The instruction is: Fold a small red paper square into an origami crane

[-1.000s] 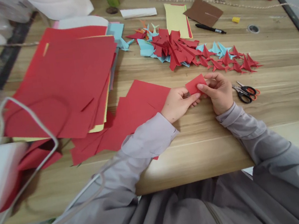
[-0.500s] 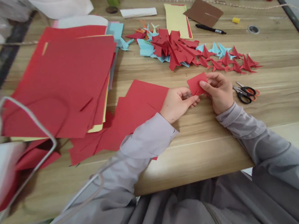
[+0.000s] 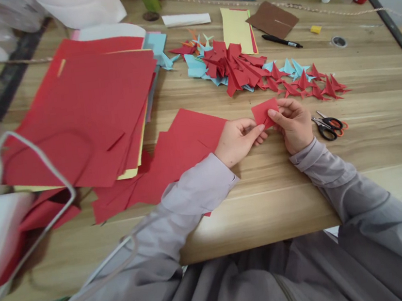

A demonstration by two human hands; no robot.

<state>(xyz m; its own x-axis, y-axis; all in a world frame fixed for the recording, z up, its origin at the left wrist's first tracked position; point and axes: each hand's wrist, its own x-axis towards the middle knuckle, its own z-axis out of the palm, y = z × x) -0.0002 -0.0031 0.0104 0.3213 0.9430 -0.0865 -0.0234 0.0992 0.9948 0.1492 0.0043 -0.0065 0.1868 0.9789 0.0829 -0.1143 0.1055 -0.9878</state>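
- Evidently the small red paper [image 3: 261, 109] was only partly worked: I judged it so from its flat, almost square face and the slanting edge near my thumbs, whereas the pieces beyond it had sharp points.
- My left hand [image 3: 237, 140] pinched the paper's near edge between thumb and fingers; my right hand [image 3: 296, 123] gripped its right side, thumb pressed on the face. Both held it up above the table [image 3: 266, 201], just left of the scissors [image 3: 326, 121].
- Done, as far as I could see: a far heap [image 3: 229, 66] of folded red and blue paper, and to its right a cluster of pointed stars [image 3: 302, 81], mostly red with a few blue.
- Left over: flat red sheets [image 3: 188, 137] by my left wrist, and a big stack [image 3: 87, 115] farther left. I could not tell how many of these were meant for use.
- Compared with a second earlier, the paper showed more of its face and looked squarer; it had been a narrower oblong. My left thumb had shifted slightly along its near edge, while my right hand had barely moved. The heap, stars and scissors lay as before.
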